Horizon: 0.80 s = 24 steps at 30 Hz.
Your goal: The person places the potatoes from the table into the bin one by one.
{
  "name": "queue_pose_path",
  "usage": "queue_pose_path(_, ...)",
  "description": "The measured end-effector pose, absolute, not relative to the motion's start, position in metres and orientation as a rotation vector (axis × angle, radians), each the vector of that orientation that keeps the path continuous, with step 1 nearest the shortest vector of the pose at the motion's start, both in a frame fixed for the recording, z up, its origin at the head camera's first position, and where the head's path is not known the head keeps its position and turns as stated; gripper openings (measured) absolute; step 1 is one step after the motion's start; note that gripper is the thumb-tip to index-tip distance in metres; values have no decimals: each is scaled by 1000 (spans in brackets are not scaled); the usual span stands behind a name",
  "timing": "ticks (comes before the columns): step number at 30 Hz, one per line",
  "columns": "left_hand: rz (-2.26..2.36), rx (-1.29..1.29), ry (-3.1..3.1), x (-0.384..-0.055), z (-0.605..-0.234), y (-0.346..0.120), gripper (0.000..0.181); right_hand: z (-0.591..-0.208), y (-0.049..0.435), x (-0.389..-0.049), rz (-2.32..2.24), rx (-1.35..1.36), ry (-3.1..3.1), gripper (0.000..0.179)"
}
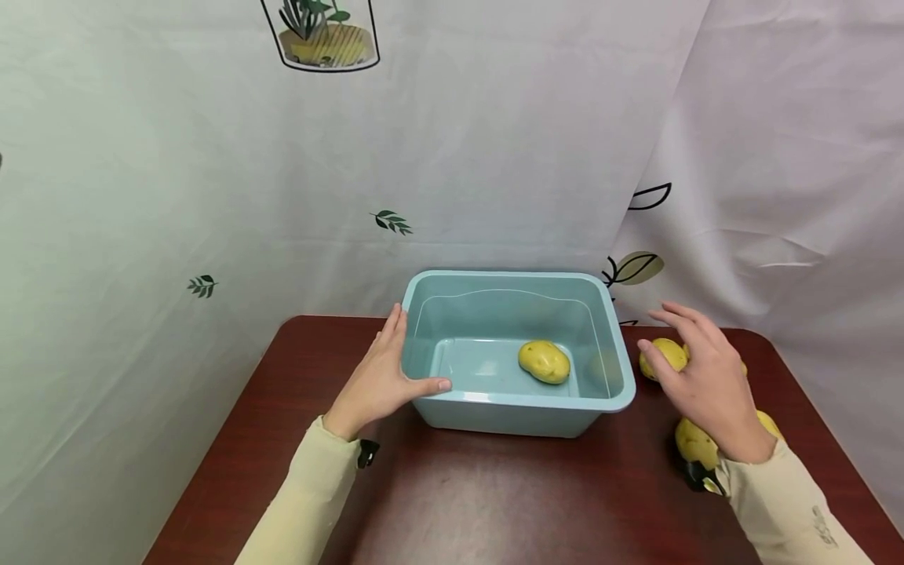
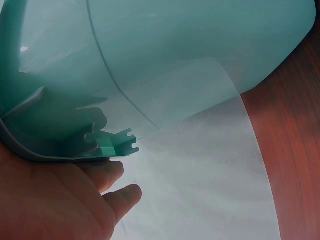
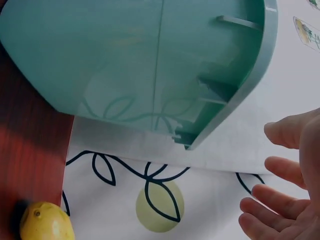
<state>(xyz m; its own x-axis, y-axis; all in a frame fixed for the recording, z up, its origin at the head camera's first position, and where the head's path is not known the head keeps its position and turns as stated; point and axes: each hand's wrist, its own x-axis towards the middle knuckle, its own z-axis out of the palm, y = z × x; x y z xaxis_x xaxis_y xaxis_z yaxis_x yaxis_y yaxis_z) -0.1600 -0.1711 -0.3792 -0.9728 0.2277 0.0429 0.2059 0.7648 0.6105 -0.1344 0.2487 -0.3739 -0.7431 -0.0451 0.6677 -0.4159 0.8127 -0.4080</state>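
Note:
A light blue plastic bin stands on the table with one yellow potato inside, toward its right end. My left hand rests at the bin's front left corner, its thumb lying along the front rim and its fingers straight along the left side. In the left wrist view, the fingertips show just outside the rim. To the right of the bin, my right hand hovers with fingers spread and nothing in it. Beneath and around that hand lie several more potatoes, partly hidden by it and the sleeve.
The dark red wooden table has rounded back corners. Behind it hangs a pale cloth with printed leaves, close to the bin's back side. One potato shows near the table's edge in the right wrist view.

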Motion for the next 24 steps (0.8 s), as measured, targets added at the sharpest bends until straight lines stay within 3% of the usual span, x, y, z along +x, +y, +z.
queue_pose_path(24, 1013, 349, 2908, -159, -380, -171, 136, -389, 270, -107, 735, 274, -2385, 47)
